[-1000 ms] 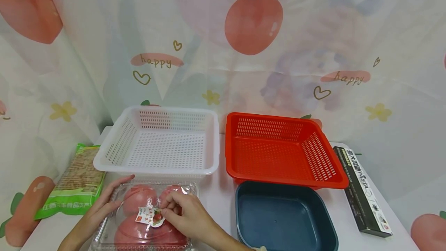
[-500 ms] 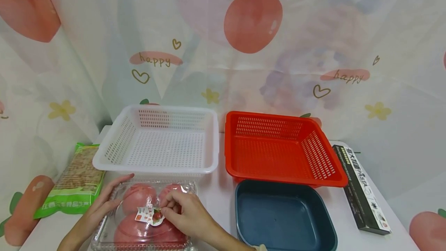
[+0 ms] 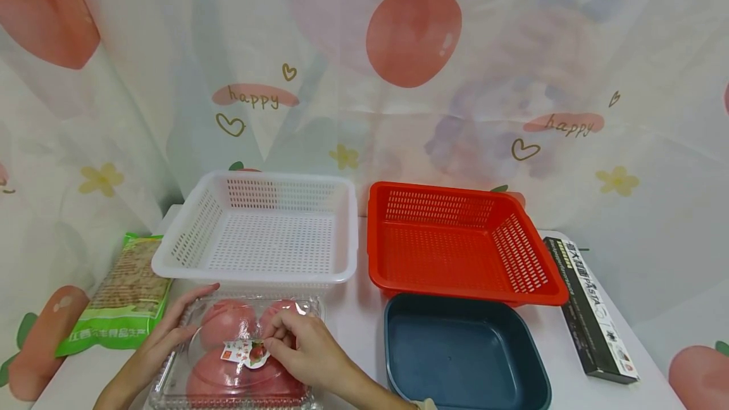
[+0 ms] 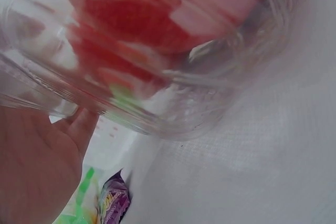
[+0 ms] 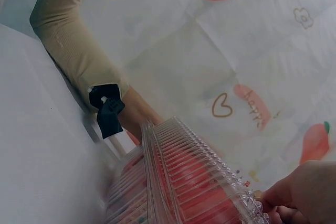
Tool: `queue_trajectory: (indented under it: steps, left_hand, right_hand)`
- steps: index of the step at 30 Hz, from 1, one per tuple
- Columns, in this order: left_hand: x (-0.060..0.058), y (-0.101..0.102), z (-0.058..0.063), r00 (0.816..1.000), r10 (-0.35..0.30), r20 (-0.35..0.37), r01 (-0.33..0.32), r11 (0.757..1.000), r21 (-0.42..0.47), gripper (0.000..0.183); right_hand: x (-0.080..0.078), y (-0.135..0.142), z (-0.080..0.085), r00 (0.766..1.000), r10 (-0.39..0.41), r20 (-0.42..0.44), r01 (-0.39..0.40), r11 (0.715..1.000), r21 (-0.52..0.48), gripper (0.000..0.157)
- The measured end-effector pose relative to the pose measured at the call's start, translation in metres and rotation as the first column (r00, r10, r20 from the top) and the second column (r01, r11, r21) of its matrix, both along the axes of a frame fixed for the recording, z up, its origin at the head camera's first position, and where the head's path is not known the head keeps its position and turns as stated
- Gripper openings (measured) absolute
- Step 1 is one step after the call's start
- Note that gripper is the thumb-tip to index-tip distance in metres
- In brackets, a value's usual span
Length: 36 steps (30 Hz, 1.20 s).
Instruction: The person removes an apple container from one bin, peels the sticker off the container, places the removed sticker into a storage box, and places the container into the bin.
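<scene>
A clear plastic box of pinkish-red tomatoes lies at the front left in the head view. A white sticker label with a tomato picture is on its lid. My right hand pinches the label's right edge between thumb and forefinger. Along the box's left side rests my left hand, its fingers fairly straight and its thumb at the lid. Seen from the left wrist, the open palm is against the box wall; some fingertips are hidden. In the right wrist view, the fingers are at the ridged rim.
A white basket stands behind the box, and a red basket to its right. Nearer is a dark blue basin. A black pasta box lies far right, a green-edged food bag far left. The left wrist view shows a purple packet.
</scene>
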<state>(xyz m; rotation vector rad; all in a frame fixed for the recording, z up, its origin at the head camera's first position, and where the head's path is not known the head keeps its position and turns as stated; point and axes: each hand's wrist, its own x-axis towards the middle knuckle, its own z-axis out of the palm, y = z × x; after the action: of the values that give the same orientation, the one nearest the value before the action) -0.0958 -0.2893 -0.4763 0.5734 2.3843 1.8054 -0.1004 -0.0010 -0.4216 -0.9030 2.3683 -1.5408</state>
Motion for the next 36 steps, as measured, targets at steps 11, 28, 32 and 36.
queue_trajectory:
  steps: [11,28,32,36]
  left_hand:
    - [-0.0018,-0.0005,-0.0031,1.0,-0.02,-0.011,0.02,0.999,0.031,0.054]
    - [-0.0022,-0.0011,-0.0015,0.999,-0.026,-0.033,0.027,0.999,0.025,0.054]
    - [-0.0025,-0.001,-0.0016,0.999,-0.027,-0.033,0.028,0.999,0.032,0.055]
    - [-0.002,-0.0007,-0.0015,0.999,-0.028,-0.029,0.029,0.999,0.035,0.055]
  right_hand:
    - [0.0015,0.0008,0.002,0.999,0.011,0.03,-0.011,1.0,-0.004,0.002]
    - [-0.0014,0.0009,0.0003,0.994,0.046,-0.103,-0.043,0.999,0.028,0.006]
    - [-0.0013,0.0008,0.0001,0.993,0.047,-0.108,-0.044,0.999,0.028,0.006]
    - [-0.0008,0.0002,0.0005,0.997,0.038,-0.07,-0.037,0.999,0.016,0.006]
